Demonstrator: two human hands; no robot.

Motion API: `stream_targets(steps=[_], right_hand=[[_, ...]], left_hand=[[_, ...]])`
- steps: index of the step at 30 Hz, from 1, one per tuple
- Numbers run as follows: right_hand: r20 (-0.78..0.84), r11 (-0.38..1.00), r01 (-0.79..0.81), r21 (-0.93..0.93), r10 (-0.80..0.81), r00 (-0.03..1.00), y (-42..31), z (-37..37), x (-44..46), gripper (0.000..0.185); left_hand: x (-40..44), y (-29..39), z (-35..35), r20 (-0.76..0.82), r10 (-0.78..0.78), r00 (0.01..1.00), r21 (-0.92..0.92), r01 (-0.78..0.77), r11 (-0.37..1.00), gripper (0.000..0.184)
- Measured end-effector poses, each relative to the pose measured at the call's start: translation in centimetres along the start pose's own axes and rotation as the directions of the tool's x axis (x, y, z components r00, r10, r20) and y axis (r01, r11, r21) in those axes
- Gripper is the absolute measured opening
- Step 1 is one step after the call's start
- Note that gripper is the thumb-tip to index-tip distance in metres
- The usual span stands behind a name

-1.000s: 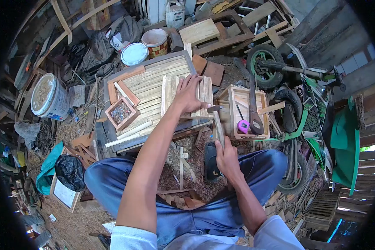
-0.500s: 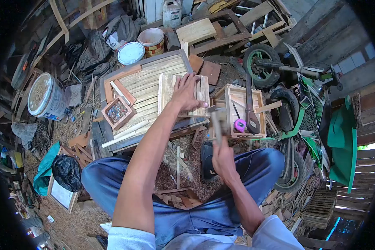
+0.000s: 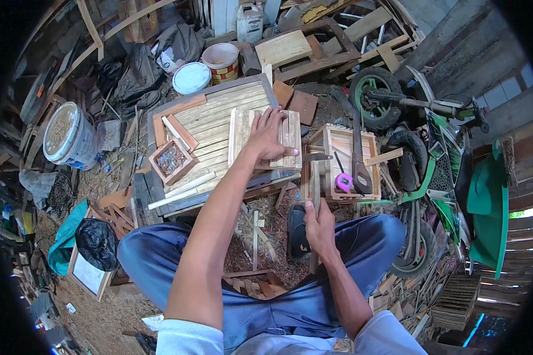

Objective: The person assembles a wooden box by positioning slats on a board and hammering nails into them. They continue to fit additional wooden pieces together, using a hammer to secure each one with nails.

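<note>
My left hand [image 3: 267,136] lies with fingers spread on top of a small slatted wooden piece [image 3: 243,127], thumb towards its right edge. That piece rests on a larger slatted wooden panel [image 3: 231,94]. In my right hand [image 3: 320,231] is a hammer [image 3: 315,192], gripped by its handle, with the head beside the right edge of the slatted piece. I cannot tell whether the head touches the wood. A small wooden box of nails [image 3: 170,160] sits on the panel's left side, near loose wood strips [image 3: 183,189].
Right of the hammer stands a wooden crate [image 3: 370,145] bearing a handsaw [image 3: 359,154] and a pink tape measure [image 3: 344,181]. A green-framed motorbike [image 3: 432,189] lies beyond it. Buckets [image 3: 192,78] stand behind the panel. Scrap wood and shavings cover the ground.
The hammer, blurred earlier, now shows sharply, its head beside the slatted piece's right edge. My right hand has moved slightly down. My left hand stays on the wood; the whole view has shifted slightly.
</note>
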State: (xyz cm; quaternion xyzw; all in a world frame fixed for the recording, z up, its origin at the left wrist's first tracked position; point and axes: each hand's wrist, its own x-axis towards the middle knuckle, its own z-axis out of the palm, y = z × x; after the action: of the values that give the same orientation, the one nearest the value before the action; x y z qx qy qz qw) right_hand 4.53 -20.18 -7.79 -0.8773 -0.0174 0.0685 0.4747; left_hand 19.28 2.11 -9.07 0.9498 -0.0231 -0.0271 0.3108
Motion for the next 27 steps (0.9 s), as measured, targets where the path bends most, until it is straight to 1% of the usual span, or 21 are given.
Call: stream_targets(steps=[2, 3, 6, 7, 8, 9, 12, 15, 18, 21, 24, 27], right_hand=[[0.057, 0.978, -0.171, 0.123, 0.166, 0.985, -0.2, 0.3, 1.1, 0.028], [0.032, 0.979, -0.148, 0.139, 0.145, 0.989, -0.2, 0.7, 1.8, 0.028], [-0.058, 0.986, -0.054, 0.158, 0.064, 0.996, 0.2, 2.2, 4.1, 0.027], [-0.095, 0.989, -0.007, 0.147, 0.021, 0.995, 0.3, 2.5, 4.7, 0.027], [-0.133, 0.990, 0.039, 0.133, -0.021, 0.991, 0.3, 2.9, 5.1, 0.027], [-0.208, 0.986, 0.146, 0.082, -0.126, 0.970, -0.4, 3.1, 5.1, 0.027], [-0.233, 0.996, 0.038, 0.084, -0.017, 0.972, -2.4, 3.2, 5.0, 0.029], [-0.284, 0.992, 0.128, 0.007, -0.121, 0.951, -1.4, 3.7, 6.5, 0.031], [-0.283, 0.979, 0.195, -0.055, -0.203, 0.938, -0.2, 4.2, 7.4, 0.036], [-0.308, 0.975, 0.218, -0.029, -0.217, 0.926, -0.1, 4.8, 7.7, 0.034], [-0.288, 0.987, 0.150, 0.063, -0.125, 0.949, -0.6, 4.8, 7.7, 0.032], [-0.302, 0.984, 0.165, 0.066, -0.138, 0.943, -0.9, 4.7, 7.6, 0.032]], left_hand=[[0.1, -0.4, 0.2, 0.003, 0.021, 1.000, 0.001, -0.021, 1.000, 0.120], [0.3, -0.5, 0.2, 0.004, 0.035, 0.999, 0.002, -0.035, 0.999, 0.120], [0.6, -0.7, -0.8, 0.113, 0.008, 0.994, -0.050, -0.002, 0.999, 0.122], [0.6, -0.9, -1.0, 0.139, 0.018, 0.990, -0.087, -0.006, 0.996, 0.123], [0.6, -0.8, -1.1, 0.133, 0.022, 0.991, -0.081, -0.011, 0.997, 0.123], [0.6, -0.8, -1.0, 0.127, 0.027, 0.992, -0.077, -0.017, 0.997, 0.123], [0.5, -0.6, -0.6, 0.093, 0.044, 0.995, -0.062, -0.039, 0.997, 0.122], [0.3, -0.8, -0.3, 0.069, 0.062, 0.996, -0.052, -0.059, 0.997, 0.122], [0.3, -0.9, -0.4, 0.062, 0.072, 0.996, -0.047, -0.069, 0.997, 0.121], [0.3, -0.8, -0.3, 0.049, 0.072, 0.996, -0.031, -0.071, 0.997, 0.122], [0.3, -1.0, -0.3, 0.050, 0.064, 0.997, -0.023, -0.063, 0.998, 0.122], [0.2, -0.9, -0.1, 0.049, 0.066, 0.997, -0.017, -0.065, 0.998, 0.123]])
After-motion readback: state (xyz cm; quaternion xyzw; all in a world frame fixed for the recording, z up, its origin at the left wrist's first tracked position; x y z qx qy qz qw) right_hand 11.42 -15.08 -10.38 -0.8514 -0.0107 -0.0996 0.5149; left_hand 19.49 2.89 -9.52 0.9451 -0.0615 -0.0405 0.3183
